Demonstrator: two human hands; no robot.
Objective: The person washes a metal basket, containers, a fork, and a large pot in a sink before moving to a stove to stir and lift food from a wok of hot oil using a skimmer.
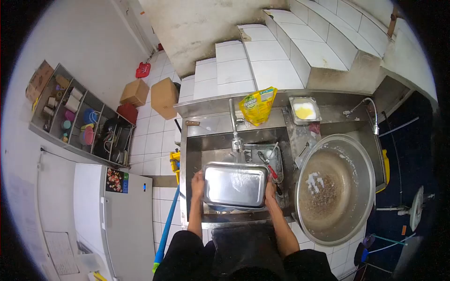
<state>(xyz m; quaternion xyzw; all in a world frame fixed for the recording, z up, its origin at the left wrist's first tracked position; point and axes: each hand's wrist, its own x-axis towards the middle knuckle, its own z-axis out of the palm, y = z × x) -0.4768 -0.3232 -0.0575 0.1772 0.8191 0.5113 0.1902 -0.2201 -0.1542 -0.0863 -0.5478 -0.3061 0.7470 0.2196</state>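
Over the steel sink (213, 142), the left hand (197, 186) and right hand (270, 190) grip a metal pan (235, 186), fingers (270, 182) closed on its ends, though, if wet, it could slip onto the tray (251, 149).

The tray (234, 186) is silver and the pouch (258, 107) bright yellow

Straight ahead of the right hand (271, 189), a yellow bag (258, 106) has big upside-down letters that look like "EKONOMI". Far to the left of the left hand (197, 186), a dark sticker (116, 181) on the fridge (124, 225) and a paper (61, 253) on the wall (26, 196) are too small to read.
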